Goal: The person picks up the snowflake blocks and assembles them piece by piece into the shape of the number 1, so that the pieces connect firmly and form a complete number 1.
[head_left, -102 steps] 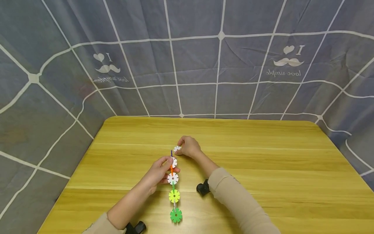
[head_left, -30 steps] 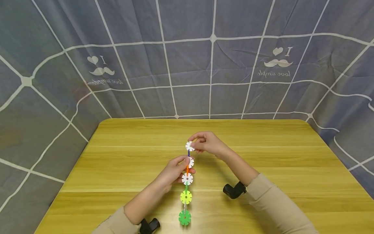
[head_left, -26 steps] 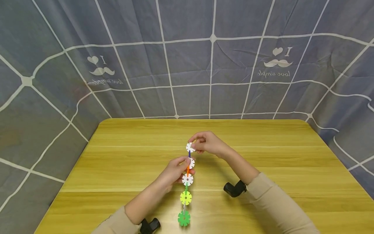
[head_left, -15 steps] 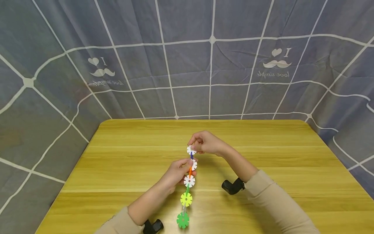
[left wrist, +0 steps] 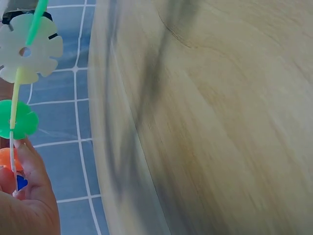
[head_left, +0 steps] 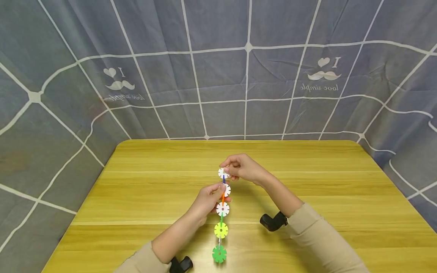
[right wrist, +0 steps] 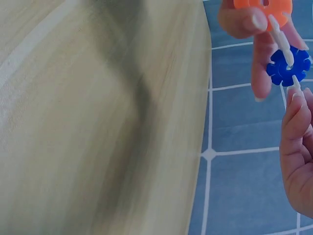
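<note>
A chain of slotted snowflake discs hangs between my hands above the table. From the top come a white disc (head_left: 223,173), an edge-on blue disc (right wrist: 288,67), a second white disc (head_left: 227,190) and an edge-on orange disc (right wrist: 277,7). Below follow a third white disc (head_left: 223,209), an edge-on green disc (left wrist: 19,119), a yellow disc (head_left: 220,230), an edge-on pale disc and a green disc (head_left: 219,253). My right hand (head_left: 244,167) pinches the topmost white disc, which meets the blue one. With thumb and fingers, my left hand (head_left: 209,199) holds the chain around the second white disc.
The wooden table (head_left: 153,182) lies beneath both hands. A grey curtain (head_left: 218,76) with white lines hangs behind it. Black wrist mounts (head_left: 273,221) stick out near both sleeves.
Earlier, the topmost white disc was apart from the blue disc, at its right; now they meet. Both hands and the chain stand further right in view. Over the last second, only small shifts show.
</note>
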Demonstrator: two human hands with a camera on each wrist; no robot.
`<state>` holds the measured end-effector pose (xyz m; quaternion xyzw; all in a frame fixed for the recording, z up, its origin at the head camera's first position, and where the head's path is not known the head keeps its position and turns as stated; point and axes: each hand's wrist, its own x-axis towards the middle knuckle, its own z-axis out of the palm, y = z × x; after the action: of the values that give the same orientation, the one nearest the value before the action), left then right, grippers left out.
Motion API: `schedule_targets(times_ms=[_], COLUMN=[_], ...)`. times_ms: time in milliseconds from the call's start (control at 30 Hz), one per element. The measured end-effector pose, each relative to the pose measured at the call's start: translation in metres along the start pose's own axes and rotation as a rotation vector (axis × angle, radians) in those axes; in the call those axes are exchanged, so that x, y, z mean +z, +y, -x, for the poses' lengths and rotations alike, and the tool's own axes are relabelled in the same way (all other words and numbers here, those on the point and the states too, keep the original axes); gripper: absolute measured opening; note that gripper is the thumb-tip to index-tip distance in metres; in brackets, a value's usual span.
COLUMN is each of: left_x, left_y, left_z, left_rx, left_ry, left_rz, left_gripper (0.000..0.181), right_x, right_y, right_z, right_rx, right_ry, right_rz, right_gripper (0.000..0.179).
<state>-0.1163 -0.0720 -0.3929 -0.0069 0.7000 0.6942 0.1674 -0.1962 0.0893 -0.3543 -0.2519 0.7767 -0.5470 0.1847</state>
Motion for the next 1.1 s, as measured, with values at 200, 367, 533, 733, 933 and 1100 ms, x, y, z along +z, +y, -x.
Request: schedule_targets(times_ms=[200,367,533,733,933,1100], left_x=[0.0,-0.002,-0.003,-0.003,-0.003,-0.004], left_y=[0.0,0.002,0.005,0.006,0.006,0.007], left_z=[-0.002,-0.002,-0.001,-0.001,-0.003,-0.005], left_rx=[-0.011,-0.021,-0.012,-0.012,-0.012,-0.019], left_ry=[0.015,-0.001,-0.033,-0.053,-0.058,-0.056], left_rz=[0.002,-0.001,0.045,0.063,0.072,0.11], left_gripper=[0.048,0.051,0.055,0.059,0.06,0.06], right_x=[0.0,-0.001,-0.003,-0.004,-0.005,-0.006], right_y=[0.007,0.011,0.012,0.014,0.016,0.017], right_z=[0.0,0.0,0.0,-0.001,-0.002,-0.001], right_rx=[-0.004,0.017,0.041,0.052,0.053,0.054], right_ry=[0.003,0.025,0.05,0.057,0.05,0.048], right_rz=[-0.032,-0.039,-0.049,-0.067,-0.107,-0.131], right_gripper=[0.026,0.027,0.029,0.031,0.034,0.039])
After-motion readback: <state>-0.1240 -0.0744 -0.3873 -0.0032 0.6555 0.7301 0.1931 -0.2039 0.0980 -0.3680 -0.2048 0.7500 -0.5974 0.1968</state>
